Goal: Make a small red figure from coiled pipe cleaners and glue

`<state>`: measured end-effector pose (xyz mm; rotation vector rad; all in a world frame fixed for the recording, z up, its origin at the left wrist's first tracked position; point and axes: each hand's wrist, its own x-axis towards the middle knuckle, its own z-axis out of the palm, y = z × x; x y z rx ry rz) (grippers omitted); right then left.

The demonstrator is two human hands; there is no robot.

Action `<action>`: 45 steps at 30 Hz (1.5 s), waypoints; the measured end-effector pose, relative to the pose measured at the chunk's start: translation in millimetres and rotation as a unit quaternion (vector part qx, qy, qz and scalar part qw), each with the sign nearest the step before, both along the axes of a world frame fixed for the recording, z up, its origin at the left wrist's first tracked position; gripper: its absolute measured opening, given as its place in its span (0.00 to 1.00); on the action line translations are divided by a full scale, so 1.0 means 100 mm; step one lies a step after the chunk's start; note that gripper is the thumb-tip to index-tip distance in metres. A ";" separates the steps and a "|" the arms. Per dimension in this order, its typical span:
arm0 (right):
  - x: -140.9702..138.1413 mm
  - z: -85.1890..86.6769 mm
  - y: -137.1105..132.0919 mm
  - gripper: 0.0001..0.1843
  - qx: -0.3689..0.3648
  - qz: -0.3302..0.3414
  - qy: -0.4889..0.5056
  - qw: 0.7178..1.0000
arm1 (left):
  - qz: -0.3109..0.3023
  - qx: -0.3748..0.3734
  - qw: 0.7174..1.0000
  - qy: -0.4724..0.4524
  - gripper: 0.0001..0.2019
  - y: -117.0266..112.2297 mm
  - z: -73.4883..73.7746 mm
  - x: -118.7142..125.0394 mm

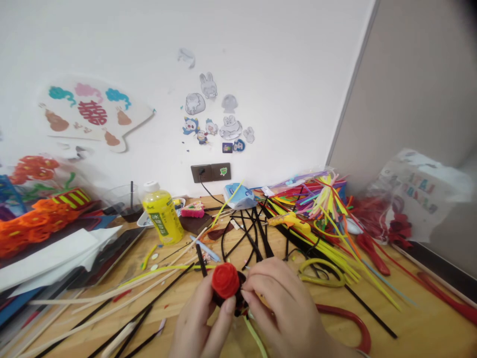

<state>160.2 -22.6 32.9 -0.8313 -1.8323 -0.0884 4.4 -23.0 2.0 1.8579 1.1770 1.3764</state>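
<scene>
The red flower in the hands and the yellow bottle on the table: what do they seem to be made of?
The red flower looks like fuzzy chenille pipe cleaner, matte, its coils showing. The yellow bottle seems glossy plastic, from its shine and white cap.

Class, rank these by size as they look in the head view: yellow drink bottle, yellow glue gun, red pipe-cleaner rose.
Yellow plastic drink bottle
Yellow plastic glue gun
Red pipe-cleaner rose, nearest the camera, so its true rank is unsure.

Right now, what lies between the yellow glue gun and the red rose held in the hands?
In the head view, loose black pipe cleaners lie across the wooden tabletop between the yellow glue gun and the red pipe-cleaner rose.
</scene>
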 end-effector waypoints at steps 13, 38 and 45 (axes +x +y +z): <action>0.02 -0.01 0.01 0.03 -0.028 -0.004 0.043 0.999 | 0.009 -0.030 0.998 -0.048 0.12 -0.01 0.01 0.06; 0.06 0.09 0.02 0.06 -0.027 -0.076 0.055 0.995 | 0.007 -0.009 1.000 -0.003 0.12 0.04 0.00 0.02; 0.07 0.09 0.03 0.06 -0.015 -0.067 0.043 0.997 | 0.016 -0.007 1.000 -0.022 0.13 0.03 -0.03 0.04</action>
